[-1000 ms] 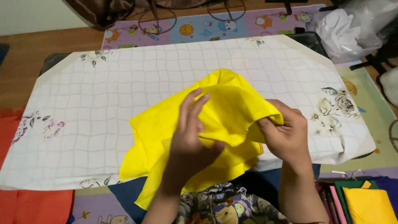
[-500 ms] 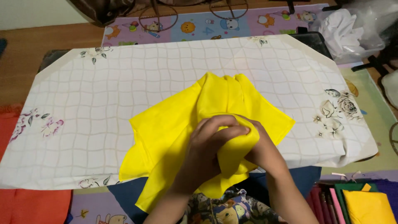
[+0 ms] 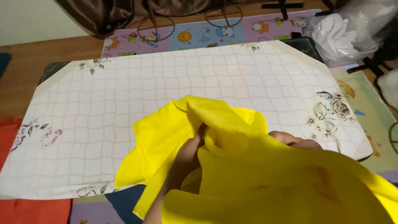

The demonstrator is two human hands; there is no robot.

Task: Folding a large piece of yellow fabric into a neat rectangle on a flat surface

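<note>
Reaching up under a fold of the yellow cloth [image 3: 232,137], the left hand [image 3: 188,159] lay mostly buried in the fabric, its fingers pushed in beneath the raised edge so that whether they pinched the cloth or only pressed against it could not be told. The right hand [image 3: 296,141] showed only as a strip of knuckles above a sheer layer of the same cloth, which draped over it; it seemed to carry that layer, but its grip was hidden. The yellow cloth sat at the near middle of the scene, its left part lying flat and crumpled, its right part lifted and spread toward the near right corner, thin enough that light came through it. Under it stretched a white sheet [image 3: 166,91] printed with a pale grid and small flower sprays at the corners, laid flat with its far corners folded in. To the near left of the sheet lay an orange cloth [image 3: 25,207]. Beyond the sheet's far edge ran a play mat [image 3: 199,35] with cartoon animals on purple and blue panels, and dark brown fabric [image 3: 107,14] hung above it. At the far right sat a bunch of crumpled white material [image 3: 336,37].
</note>
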